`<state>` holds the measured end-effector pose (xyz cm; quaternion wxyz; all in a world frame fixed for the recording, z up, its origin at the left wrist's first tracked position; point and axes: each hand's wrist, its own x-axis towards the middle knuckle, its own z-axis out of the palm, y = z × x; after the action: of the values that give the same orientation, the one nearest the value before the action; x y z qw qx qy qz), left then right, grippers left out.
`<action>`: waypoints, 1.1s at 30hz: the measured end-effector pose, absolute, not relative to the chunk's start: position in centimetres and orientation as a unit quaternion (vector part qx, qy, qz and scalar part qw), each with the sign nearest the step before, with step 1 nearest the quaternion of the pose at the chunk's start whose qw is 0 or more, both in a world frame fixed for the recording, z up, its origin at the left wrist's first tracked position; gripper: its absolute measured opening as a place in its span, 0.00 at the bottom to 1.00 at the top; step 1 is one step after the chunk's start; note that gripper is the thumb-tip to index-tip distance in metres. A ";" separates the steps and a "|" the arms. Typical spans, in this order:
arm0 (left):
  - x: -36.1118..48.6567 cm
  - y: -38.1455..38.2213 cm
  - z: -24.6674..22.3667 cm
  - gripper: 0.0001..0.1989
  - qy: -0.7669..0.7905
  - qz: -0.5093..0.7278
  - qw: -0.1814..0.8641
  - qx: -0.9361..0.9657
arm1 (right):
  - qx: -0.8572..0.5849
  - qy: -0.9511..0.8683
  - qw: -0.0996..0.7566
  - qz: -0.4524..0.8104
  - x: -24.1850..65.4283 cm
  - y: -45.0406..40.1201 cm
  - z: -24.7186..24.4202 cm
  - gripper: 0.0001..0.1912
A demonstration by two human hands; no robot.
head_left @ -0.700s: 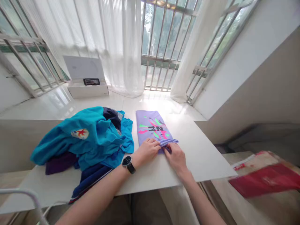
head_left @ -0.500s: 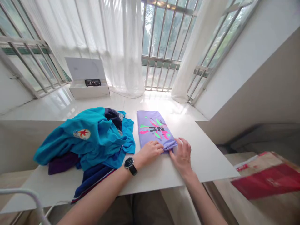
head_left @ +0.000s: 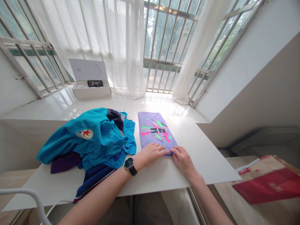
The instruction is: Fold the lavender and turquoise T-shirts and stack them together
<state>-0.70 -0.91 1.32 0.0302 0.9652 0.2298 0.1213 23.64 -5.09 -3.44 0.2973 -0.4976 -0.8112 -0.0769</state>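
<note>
Left hand (head_left: 150, 153), right hand (head_left: 184, 162), pressing folded lilac shirt (head_left: 154, 131), rumpled teal clothes (head_left: 93, 140) beside

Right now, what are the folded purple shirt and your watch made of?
The folded purple shirt looks like soft matte fabric, perhaps cotton, since it bends and creases. The watch has a shiny glass face; its dark strap could be rubber or leather, I can't tell.

A round black wristwatch (head_left: 129, 164) on the left wrist (head_left: 136, 163), bare forearms (head_left: 98, 196), dull grey-brown trousers (head_left: 150, 210)
</note>
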 end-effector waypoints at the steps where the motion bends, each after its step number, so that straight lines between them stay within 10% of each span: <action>1: -1.0 -0.8 1.7 0.21 0.236 0.113 0.039 0.964 | -0.500 -0.810 0.299 -0.069 23.6 -5.2 -3.5 0.15; 33: -1.5 -0.6 2.6 0.12 0.360 0.036 0.036 0.932 | -0.455 -0.832 0.311 -0.062 18.9 -4.5 -2.8 0.16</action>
<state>-1.50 -0.56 2.60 0.0361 0.9317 0.3596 0.0363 18.94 -4.54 -2.84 0.3109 -0.4548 -0.8322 -0.0621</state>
